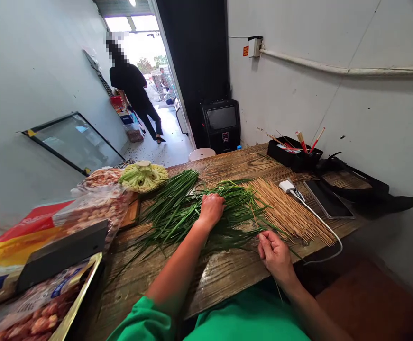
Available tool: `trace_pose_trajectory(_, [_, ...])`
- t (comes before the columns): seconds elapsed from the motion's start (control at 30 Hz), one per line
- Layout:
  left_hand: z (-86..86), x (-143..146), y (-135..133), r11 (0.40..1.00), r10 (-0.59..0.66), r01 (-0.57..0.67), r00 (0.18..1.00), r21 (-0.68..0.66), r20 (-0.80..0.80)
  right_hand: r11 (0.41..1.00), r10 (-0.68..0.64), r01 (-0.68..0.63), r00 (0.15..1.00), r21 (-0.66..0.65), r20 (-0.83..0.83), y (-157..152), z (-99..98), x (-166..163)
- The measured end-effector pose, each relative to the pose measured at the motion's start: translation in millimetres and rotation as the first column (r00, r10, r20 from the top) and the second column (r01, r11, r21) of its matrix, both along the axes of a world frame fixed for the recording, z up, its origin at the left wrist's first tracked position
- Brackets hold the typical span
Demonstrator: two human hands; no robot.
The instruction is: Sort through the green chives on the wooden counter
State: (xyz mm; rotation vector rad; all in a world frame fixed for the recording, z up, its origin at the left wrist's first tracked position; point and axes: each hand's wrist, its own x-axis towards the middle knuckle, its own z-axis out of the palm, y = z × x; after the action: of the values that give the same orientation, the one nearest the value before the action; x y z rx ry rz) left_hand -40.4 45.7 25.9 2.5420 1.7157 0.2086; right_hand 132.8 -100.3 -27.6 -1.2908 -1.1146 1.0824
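Note:
A loose heap of long green garlic chives (pixel 178 208) lies across the middle of the wooden table. My left hand (pixel 212 209) rests on the heap with its fingers curled down into the blades; their tips are hidden. Nearer the front edge, my right hand (pixel 274 251) is closed in a pinch at the ends of a few thin chive blades. A thin strand hangs below that hand, too fine to identify. Just right of the heap, bamboo skewers (pixel 291 213) are spread side by side, with some chive blades over their left end.
A cauliflower (pixel 144 176), bagged meat (pixel 103 208) and a broad-bladed cleaver (pixel 64 255) occupy the left side. To the right are a white charger (pixel 287 186), a phone (pixel 329 199) and a black box (pixel 280 150) holding sticks. A person in black (pixel 131 90) stands near the doorway.

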Motion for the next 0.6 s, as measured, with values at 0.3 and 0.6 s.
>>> trace_pose_trajectory(0.3, [-8.3,2,-1,0.999,-0.008,0.004,0.996,0.044,0.088,1.000,0.003,-0.002,0.999,-0.015,0.049,0,4.2,0])
trace_pose_trajectory(0.6, [2.8,4,-2,0.992,0.044,0.030,0.818,-0.119,0.573,1.000,0.012,-0.013,0.994,0.007,0.104,0,3.1,2])
